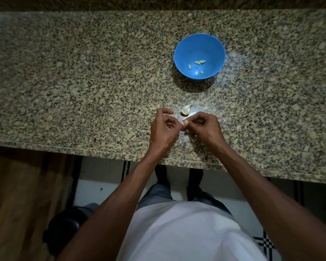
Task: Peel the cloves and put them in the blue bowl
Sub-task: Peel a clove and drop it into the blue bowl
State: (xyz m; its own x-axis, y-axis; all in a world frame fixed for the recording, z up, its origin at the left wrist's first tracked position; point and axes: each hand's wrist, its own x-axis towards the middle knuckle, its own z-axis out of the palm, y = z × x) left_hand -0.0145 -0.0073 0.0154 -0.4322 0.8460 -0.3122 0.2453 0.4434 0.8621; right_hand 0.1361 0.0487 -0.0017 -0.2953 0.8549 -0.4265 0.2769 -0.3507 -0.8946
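I'm mid-peel: my left hand [165,127] and right hand [201,127] pinch one clove [184,123] together near the counter's edge. Once bare, it goes far-right into the blue bowl [199,56]; another piece of garlic [185,110] waits just beyond.

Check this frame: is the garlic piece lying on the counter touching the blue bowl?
Apart. The head view shows bare granite counter between the garlic piece and the blue bowl.

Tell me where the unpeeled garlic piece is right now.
In the head view the unpeeled garlic piece lies on the granite counter, just beyond the left hand and right hand, nearer than the blue bowl.
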